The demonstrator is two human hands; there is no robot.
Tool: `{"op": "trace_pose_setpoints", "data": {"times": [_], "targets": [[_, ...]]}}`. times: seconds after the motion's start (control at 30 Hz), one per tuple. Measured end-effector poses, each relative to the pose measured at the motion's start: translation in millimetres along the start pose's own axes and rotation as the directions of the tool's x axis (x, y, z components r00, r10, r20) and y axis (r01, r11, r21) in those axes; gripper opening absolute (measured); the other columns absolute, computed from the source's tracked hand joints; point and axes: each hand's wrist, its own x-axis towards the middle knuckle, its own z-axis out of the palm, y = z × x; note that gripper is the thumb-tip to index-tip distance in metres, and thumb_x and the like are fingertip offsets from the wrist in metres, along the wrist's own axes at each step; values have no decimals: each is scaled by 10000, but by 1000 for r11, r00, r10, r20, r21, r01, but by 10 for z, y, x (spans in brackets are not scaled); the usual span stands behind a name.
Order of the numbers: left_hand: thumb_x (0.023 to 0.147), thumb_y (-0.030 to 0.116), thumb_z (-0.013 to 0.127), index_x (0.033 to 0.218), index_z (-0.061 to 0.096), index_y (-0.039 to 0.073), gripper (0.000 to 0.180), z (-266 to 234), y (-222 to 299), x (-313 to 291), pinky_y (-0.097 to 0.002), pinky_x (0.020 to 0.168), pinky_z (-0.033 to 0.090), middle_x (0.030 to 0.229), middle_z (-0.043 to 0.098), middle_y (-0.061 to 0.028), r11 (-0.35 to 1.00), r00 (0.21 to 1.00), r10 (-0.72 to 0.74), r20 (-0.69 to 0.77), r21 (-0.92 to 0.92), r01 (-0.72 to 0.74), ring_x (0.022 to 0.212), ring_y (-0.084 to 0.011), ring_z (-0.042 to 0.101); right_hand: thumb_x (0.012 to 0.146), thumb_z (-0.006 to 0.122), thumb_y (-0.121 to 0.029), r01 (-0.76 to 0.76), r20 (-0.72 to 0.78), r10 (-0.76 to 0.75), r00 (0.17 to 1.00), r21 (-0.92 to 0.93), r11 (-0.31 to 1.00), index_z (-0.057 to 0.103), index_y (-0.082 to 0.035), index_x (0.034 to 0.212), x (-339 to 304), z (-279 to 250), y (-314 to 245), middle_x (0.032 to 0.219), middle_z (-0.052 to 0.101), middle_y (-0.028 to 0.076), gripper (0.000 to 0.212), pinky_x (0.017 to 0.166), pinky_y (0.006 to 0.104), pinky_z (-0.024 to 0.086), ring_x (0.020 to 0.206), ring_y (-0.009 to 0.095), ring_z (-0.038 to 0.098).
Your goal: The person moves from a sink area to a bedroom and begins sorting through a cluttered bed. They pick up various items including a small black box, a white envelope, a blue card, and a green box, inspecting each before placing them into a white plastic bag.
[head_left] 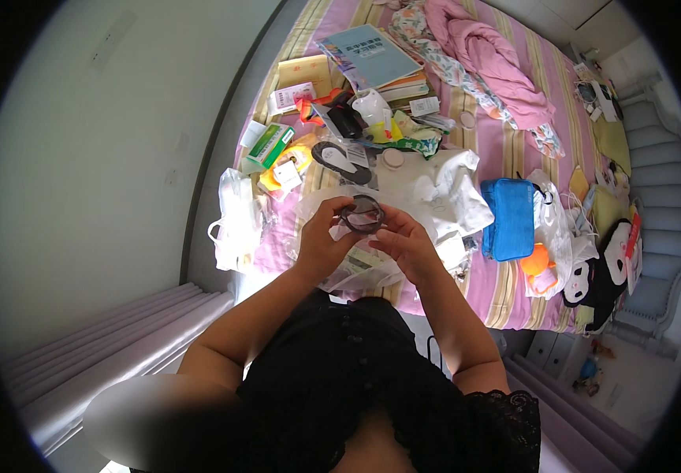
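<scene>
Between my two hands I hold a dark round looped thing (362, 215), with a thin strand crossing its middle; its exact kind I cannot make out. My left hand (325, 240) grips its left side with fingers and thumb curled. On its right and lower edge, my right hand (406, 240) pinches it. Below the hands lies a clear plastic bag (356, 272) on the bed. Just beyond is a dark slipper-shaped piece (340, 162) with a pale middle, beside a white cloth (435, 185) with a small round pale lid (392, 158) on it.
Books (368, 55), a green box (271, 146), a yellow packet (297, 162) and a white plastic bag (236, 221) lie on the striped bed (506, 296). To the right are a blue pouch (507, 219), an orange toy (537, 260) and a panda cushion (612, 264). A pink blanket (490, 63) lies far back.
</scene>
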Motion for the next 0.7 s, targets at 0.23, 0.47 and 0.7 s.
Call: {"op": "trace_pose_setpoints", "data": {"times": [0.23, 0.47, 0.7], "targets": [[705, 57, 738, 1207, 479, 42, 566, -33, -72, -21, -375, 892, 455, 1126, 574, -143, 990, 992, 96, 83, 91, -104, 1050, -288, 569, 732, 747, -138, 177, 30, -182, 983, -435, 883, 442, -98, 1341, 59, 19, 126, 1192, 557, 53, 682, 906, 331, 423, 1085, 162, 535], [690, 256, 777, 1315, 339, -27, 814, -319, -363, -112, -449, 1025, 313, 1311, 391, -238, 799, 1000, 18, -14, 601, -6, 1226, -414, 369, 756, 741, -173, 70, -101, -182, 978, -664, 744, 421, -63, 1340, 104, -226, 238, 1166, 570, 54, 675, 905, 325, 410, 1085, 155, 525], [805, 339, 684, 1141, 525, -30, 523, -492, -1160, -250, -349, 684, 476, 819, 588, -100, 784, 828, -554, -83, 284, 553, 748, -244, 580, 765, 730, -347, -90, -216, 2, 976, -402, 911, 456, -27, 1307, 300, -566, 579, 1151, 580, 151, 686, 941, 364, 402, 1090, 254, 541]]}}
